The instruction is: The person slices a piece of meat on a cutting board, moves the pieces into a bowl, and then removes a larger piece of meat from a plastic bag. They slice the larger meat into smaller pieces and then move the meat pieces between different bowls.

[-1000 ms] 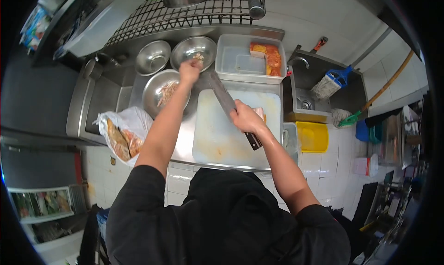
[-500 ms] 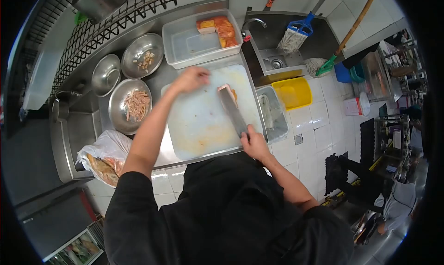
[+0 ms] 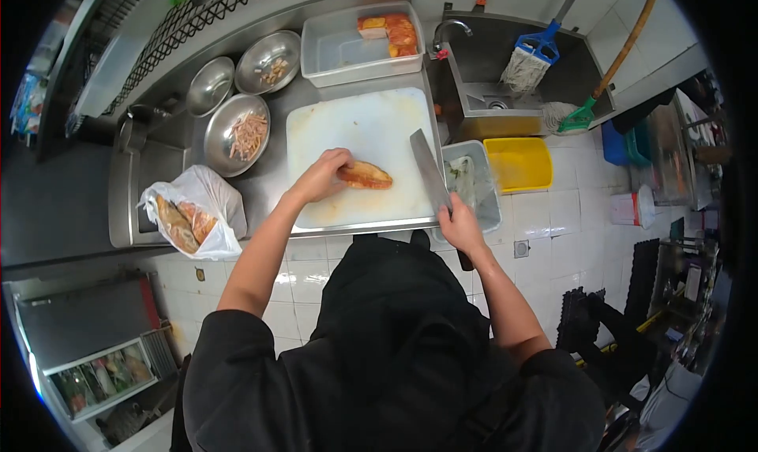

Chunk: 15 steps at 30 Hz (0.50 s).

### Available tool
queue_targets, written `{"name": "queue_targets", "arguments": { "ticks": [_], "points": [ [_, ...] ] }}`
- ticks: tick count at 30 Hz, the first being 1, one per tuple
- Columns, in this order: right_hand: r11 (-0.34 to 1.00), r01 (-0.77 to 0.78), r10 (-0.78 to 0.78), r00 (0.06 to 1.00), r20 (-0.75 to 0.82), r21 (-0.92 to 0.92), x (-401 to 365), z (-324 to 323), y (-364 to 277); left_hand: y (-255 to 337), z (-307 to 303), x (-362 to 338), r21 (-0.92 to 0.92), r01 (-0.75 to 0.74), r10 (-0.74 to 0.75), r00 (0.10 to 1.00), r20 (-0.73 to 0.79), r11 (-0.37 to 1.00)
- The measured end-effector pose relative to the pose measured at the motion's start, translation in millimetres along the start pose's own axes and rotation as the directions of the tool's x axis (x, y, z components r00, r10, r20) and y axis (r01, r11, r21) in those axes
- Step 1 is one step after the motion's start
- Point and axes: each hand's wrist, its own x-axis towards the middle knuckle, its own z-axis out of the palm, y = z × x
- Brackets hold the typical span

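There's the orange-brown slab of meat [image 3: 369, 176], lying flat near the front middle of the white plastic cutting board [image 3: 371, 120]. The left hand [image 3: 320, 177] is on it, fingers curled over its left end and pinning it to the board. Over to the right hand [image 3: 460, 227], wrapped tight round the dark handle of the broad steel cleaver [image 3: 430, 170]. The blade points away from the person, along the board's right edge, well clear of the meat.

Just beside the board on the right sits a grey plastic tub [image 3: 483, 203], then a yellow plastic bin [image 3: 517, 164]. At the back, touching the board's far edge, is a clear rectangular plastic tray [image 3: 339, 53] with orange pieces [image 3: 395, 30] in its right corner. To the left are three round steel bowls: one with pale strips [image 3: 237, 132], one with small bits [image 3: 268, 61], one bare [image 3: 209, 85]. At the counter's front left corner there's a white plastic bag [image 3: 197, 195] holding more browned pieces.
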Motion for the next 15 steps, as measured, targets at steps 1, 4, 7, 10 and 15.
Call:
{"name": "queue_targets", "arguments": {
  "ticks": [1, 4, 7, 10, 15],
  "points": [
    [1.0, 0.006, -0.005, 0.999, 0.036, -0.025, 0.9, -0.3, -1.8, 3.8, 3.5, -11.3, 0.001, 0.01, -0.01, 1.0, -0.006, 1.0],
    [0.991, 0.093, -0.087, 0.994, 0.059, -0.099, 9.8, 5.2, -7.0, 10.9, 9.2, -29.8, -0.023, 0.231, -0.231, 0.957, -0.174, 0.973],
    [0.972, 0.11, -0.078, 0.985, 0.157, -0.208, 24.1, 12.0, -14.8, 11.2, 22.4, -25.5, -0.275, 0.423, -0.462, 0.882, -0.092, 0.863],
    [0.952, 0.117, -0.033, 0.957, 0.287, -0.282, 27.4, 19.9, -36.1, 2.6, 41.7, -18.9, -0.225, 0.321, -0.365, 0.911, -0.191, 0.92],
    [0.952, 0.102, -0.001, 0.945, 0.327, -0.289, 18.2, 38.6, -61.9, -5.1, 33.0, -17.8, -0.207, 0.499, -0.522, 0.85, -0.075, 0.842]
  ]
}}
